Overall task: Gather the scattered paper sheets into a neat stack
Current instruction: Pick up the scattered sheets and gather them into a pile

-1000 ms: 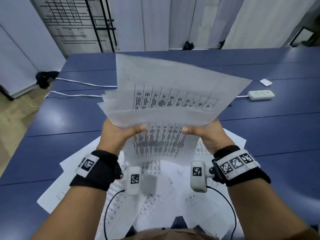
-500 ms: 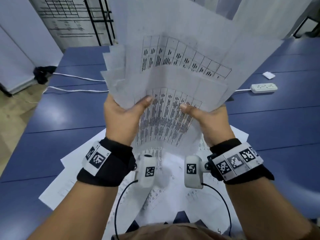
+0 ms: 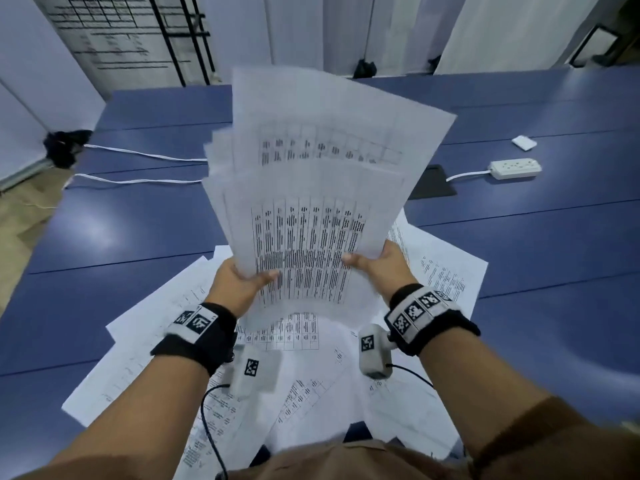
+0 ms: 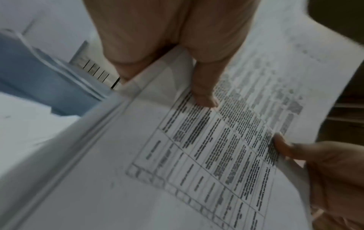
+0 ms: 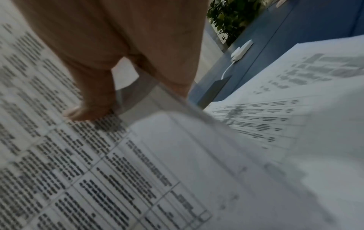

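A fanned bundle of printed sheets [image 3: 311, 188] stands tilted above the blue table [image 3: 138, 220], held by both hands at its lower edge. My left hand [image 3: 239, 278] pinches the bundle's lower left side, thumb on the front page. My right hand [image 3: 374, 261] pinches the lower right side the same way. In the left wrist view the left thumb [image 4: 204, 93] presses the printed table on the bundle [image 4: 177, 155]. In the right wrist view the right thumb [image 5: 92, 109] lies on the top page [image 5: 98, 171]. More loose sheets [image 3: 311, 375] lie scattered on the table beneath my hands.
A white power strip [image 3: 516, 168] with its cable lies at the right, a small white pad [image 3: 524, 142] beyond it. A dark flat panel [image 3: 433, 183] sits behind the bundle. Two white cables [image 3: 138, 168] run along the left. Curtains and a whiteboard stand behind the table.
Both hands raised the bundle high toward the camera, then lowered it again toward the table. The sheets have drawn closer together and stand more upright.
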Tool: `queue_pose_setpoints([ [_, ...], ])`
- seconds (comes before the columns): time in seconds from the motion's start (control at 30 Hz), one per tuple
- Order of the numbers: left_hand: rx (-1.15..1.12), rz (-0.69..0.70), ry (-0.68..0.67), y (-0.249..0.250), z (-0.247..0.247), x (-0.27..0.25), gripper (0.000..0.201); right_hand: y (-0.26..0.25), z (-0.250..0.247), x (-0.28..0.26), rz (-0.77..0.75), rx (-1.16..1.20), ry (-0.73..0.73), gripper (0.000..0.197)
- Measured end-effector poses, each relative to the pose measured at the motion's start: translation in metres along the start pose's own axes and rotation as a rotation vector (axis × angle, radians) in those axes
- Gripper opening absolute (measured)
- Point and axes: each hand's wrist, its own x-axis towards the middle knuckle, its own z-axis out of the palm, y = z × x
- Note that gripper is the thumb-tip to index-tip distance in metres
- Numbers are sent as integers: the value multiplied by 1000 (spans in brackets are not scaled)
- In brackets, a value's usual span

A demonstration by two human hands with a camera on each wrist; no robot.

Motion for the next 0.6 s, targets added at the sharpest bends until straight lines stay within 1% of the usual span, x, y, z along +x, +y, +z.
queue_pose_setpoints([
  [0.03, -11, 11, 20, 3, 0, 0, 23, -3, 2, 3, -21, 43, 10, 44],
  [0.1, -64, -1, 48, 4, -2, 0, 25, -10, 2, 11, -76, 75, 34, 34],
  [0.17, -129, -57, 75, -4, -5, -3, 27, -7, -11, 19, -66, 66, 142, 19],
  [0.2, -167, -97, 90, -9, -6, -6, 30, -2, -23, 22, -21, 76, 226, 19],
  [0.23, -206, -153, 104, -17, -6, -10, 34, 8, -39, 25, 53, 56, 319, 25],
  [0.27, -239, -207, 115, -23, -4, -16, 39, 20, -59, 26, 165, -32, 437, 36],
  [0.33, -267, -284, 126, -42, -3, -28, 50, 47, -103, 21, 476, -346, 692, 59],
  [0.37, -275, -328, 128, -51, -2, -33, 61, 59, -120, 16, 619, -472, 781, 68],
  [0.4, -289, -352, 136, -60, -1, -38, 78, 66, -132, 9, 725, -561, 823, 75],
  [0.43, -301, -387, 126, -67, -1, -42, 92, 75, -141, 4, 789, -614, 821, 81],
  [0.47, -313, -407, 126, -72, 0, -44, 96, 80, -144, 0, 817, -648, 797, 85],
  [0.5, -299, -438, 142, -75, 4, -47, 90, 85, -147, -2, 816, -673, 767, 89],
  [0.53, -286, -455, 146, -73, 7, -51, 80, 88, -146, 0, 791, -676, 732, 92],
  [0.57, -266, -471, 147, -71, 10, -55, 74, 92, -146, 4, 744, -661, 688, 95],
  [0.6, -247, -482, 148, -58, 15, -63, 73, 92, -143, 8, 693, -612, 643, 97],
])
